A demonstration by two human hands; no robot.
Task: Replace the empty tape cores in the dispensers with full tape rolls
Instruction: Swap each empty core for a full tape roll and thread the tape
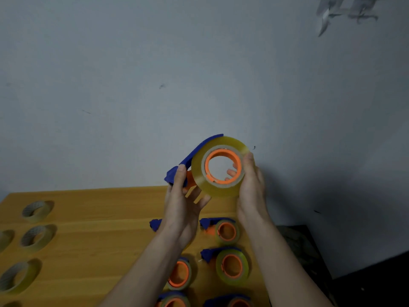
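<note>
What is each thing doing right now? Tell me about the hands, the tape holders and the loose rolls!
Left hand: grips the blue front of the held dispenser.
Right hand: holds the tape roll, fingers through the core.
Held dispenser: lifted above the table, loaded.
Tape roll: full, seated on the orange hub.
Dispensers on table: lying down with tape on them.
Loose rolls: lying on the table, untouched.

A: Wall (132, 85)?
B: Pale grey-blue, scuffed, dark smudges at upper right. Dim, cool light.
A: Furniture?
B: Wooden tabletop (99, 229), orange-brown, far edge against the wall. Dark floor (365, 284) past its right edge.
</note>
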